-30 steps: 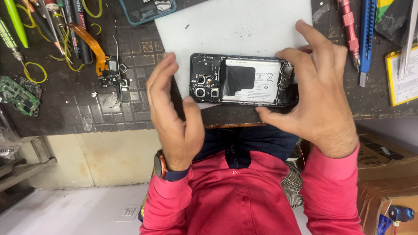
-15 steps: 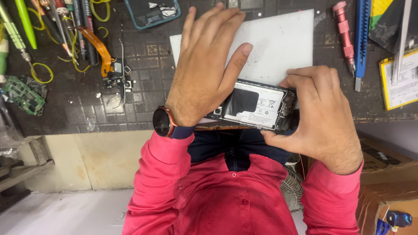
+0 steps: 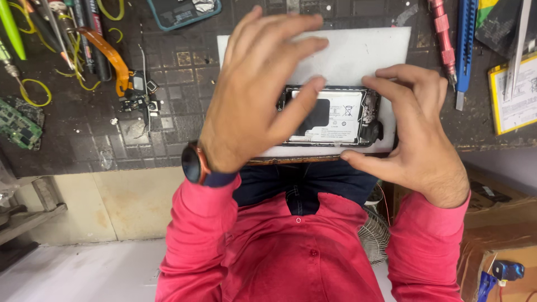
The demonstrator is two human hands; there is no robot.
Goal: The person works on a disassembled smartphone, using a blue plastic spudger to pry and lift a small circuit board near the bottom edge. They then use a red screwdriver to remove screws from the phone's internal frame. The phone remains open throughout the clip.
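On the white mat, near the bench's front edge: opened phone, back cover off, insides facing up.

Landmark: white mat, flat on the dark bench top. All places below are relative to it.

Phone: lies lengthwise along the mat's near edge. Pale battery with a black patch fills its middle.

Left hand: spread flat over the phone's left end, fingers fanned out across the mat's left half. Thumb rests on the battery's black patch. Nothing gripped; it presses from above. Watch on the wrist, just off the mat's near-left corner.

Right hand: clamped on the phone's right end. Fingertips curl over the far edge, thumb sits at the near edge by the mat's rim.

Hands relative to each other: apart, one at each end of the phone, both touching it.

Orange flex cable: well left of the mat, ends at a small cluster of black parts.

Green circuit board: far left of the mat, by the bench edge.

Teal phone case: beyond the mat's far-left corner, partly cut off by the frame.

Red screwdriver: just right of the mat's far-right corner.

Blue knife: just right of the red screwdriver.

Yellow-edged battery pack: well right of the mat.

Cardboard box: below the bench, right of the mat's near side.
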